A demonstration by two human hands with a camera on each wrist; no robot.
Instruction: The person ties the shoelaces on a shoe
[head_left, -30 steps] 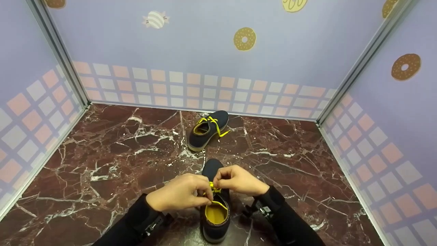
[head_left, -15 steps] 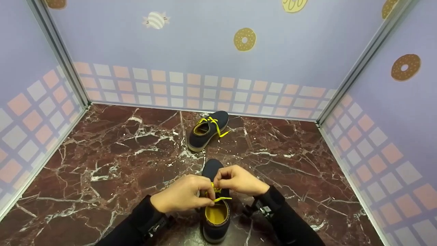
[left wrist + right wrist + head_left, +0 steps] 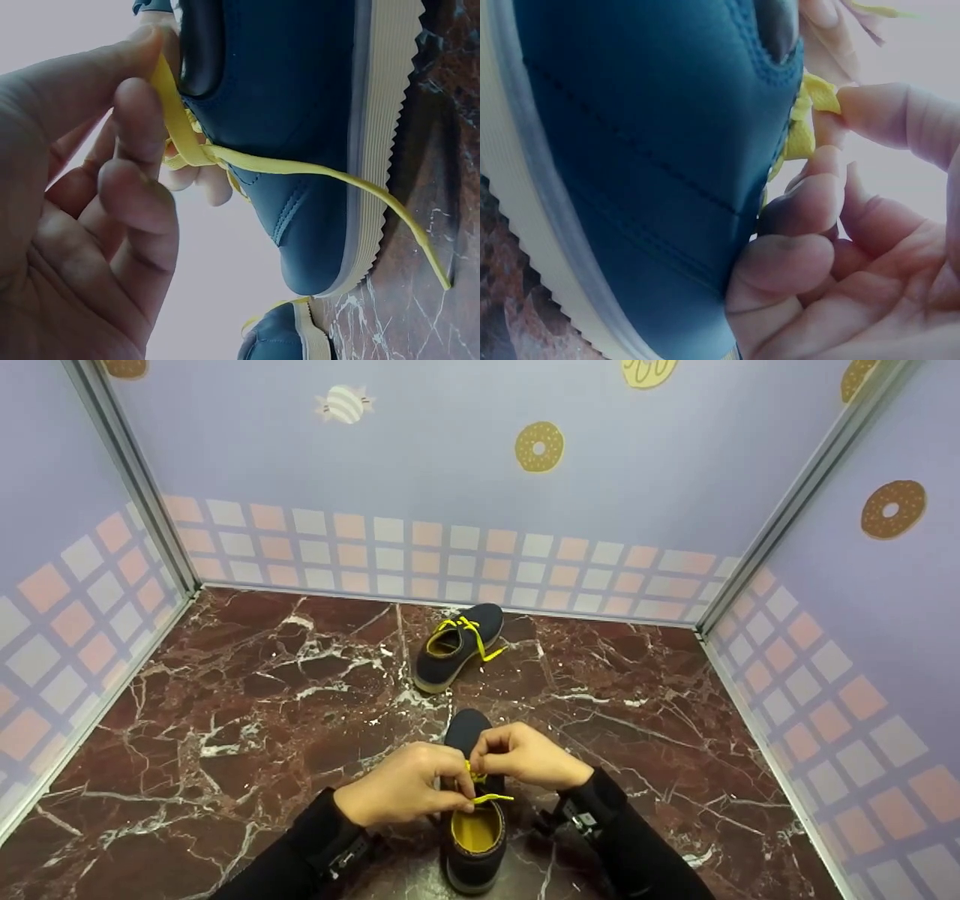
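A dark blue shoe (image 3: 474, 871) with a yellow inside stands on the floor, toe pointing away from me. Over its opening, my left hand (image 3: 401, 784) pinches a yellow shoelace (image 3: 174, 116) between thumb and forefinger; a short lace end sticks out to the right of the fingertips. My right hand (image 3: 531, 755), at the tongue, pinches a yellow loop (image 3: 825, 94) of the same lace by the knot. Its other fingertips rest against the shoe's upper. A loose lace end (image 3: 401, 210) hangs down the shoe's left side. From above, the fingers hide most of the knot.
Farther off, a matching shoe (image 3: 429, 671) with untucked yellow laces (image 3: 491, 652) lies angled near the back wall (image 3: 450, 472). Panels enclose the dark red marble floor (image 3: 262, 690) at left, right and back.
My left hand has shifted slightly right. The lace end at its fingertips, earlier curving down along the opening, now points right across it. My right hand has stayed in place.
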